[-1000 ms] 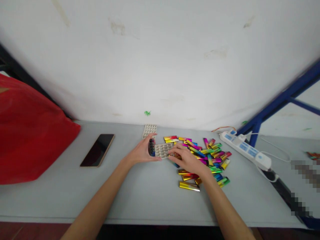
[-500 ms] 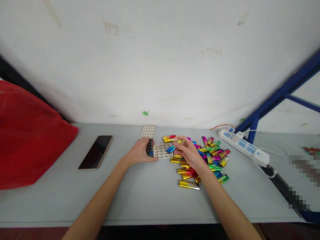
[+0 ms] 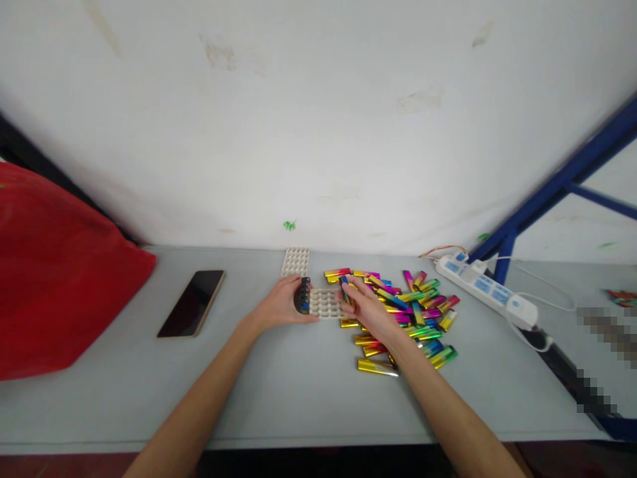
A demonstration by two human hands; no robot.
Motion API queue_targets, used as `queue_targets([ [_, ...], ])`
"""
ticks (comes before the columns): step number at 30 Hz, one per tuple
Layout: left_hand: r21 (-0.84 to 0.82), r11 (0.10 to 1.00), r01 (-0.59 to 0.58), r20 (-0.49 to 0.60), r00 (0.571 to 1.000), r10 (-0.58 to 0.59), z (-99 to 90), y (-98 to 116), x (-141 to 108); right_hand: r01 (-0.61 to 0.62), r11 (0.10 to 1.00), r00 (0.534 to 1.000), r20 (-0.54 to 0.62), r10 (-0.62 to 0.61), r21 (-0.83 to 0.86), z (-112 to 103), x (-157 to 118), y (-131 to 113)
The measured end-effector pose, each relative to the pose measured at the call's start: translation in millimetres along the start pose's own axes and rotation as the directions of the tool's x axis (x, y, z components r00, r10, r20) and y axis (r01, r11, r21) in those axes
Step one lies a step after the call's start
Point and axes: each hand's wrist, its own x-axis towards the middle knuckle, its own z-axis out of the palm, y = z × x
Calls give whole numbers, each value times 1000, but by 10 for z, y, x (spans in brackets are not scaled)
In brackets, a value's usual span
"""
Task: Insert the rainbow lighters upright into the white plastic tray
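My left hand (image 3: 286, 302) is closed round a row of dark-topped lighters (image 3: 305, 292) standing upright at the left end of a white tray with round pockets (image 3: 326, 303). Its fingers also steady that end of the tray. Over the tray's right end, my right hand (image 3: 365, 307) pinches a lighter (image 3: 344, 289), blue near its top and tilted close to upright. Yellow shows below it between the fingers; whether that is a second lighter I cannot tell. A pile of shiny coloured lighters (image 3: 418, 312) lies under and around my right hand and forearm.
A second pocketed tray (image 3: 295, 261) lies behind, by the wall. To the left are a phone (image 3: 192, 303) and a red cloth-like covering (image 3: 64, 272). A white power strip (image 3: 485, 289) with cables stands at right, beside a blue metal frame (image 3: 547, 192).
The lighter in my right hand has turned from lying slanted to nearly upright over the tray. My left hand and the tray have shifted slightly right in view.
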Motion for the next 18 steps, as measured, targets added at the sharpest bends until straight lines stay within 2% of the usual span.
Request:
queue_targets([
  [3, -19, 1000, -4, -5, 1000, 4, 21, 20, -2, 14, 994, 1000, -12, -15, -104, 14, -8, 11],
  [5, -30, 1000, -8, -16, 1000, 7, 34, 31, -2, 79, 971, 996, -22, -86, -226, 8, -6, 20],
  [8, -31, 999, -5, -2, 1000, 5, 46, 43, 3, 220, 866, 965, -27, -259, -449, -4, -12, 25],
  [11, -22, 1000, 2, 13, 1000, -2, 50, 47, 8, 280, 743, 926, -32, -375, -608, -8, -30, 29],
  [14, -24, 1000, -1, 12, 1000, 2, 46, 49, 8, 278, 674, 909, -39, -415, -684, -9, -38, 49],
  [18, -27, 1000, 0, 11, 1000, 0, 36, 55, 5, 286, 639, 905, -18, -425, -714, -20, -26, 102],
])
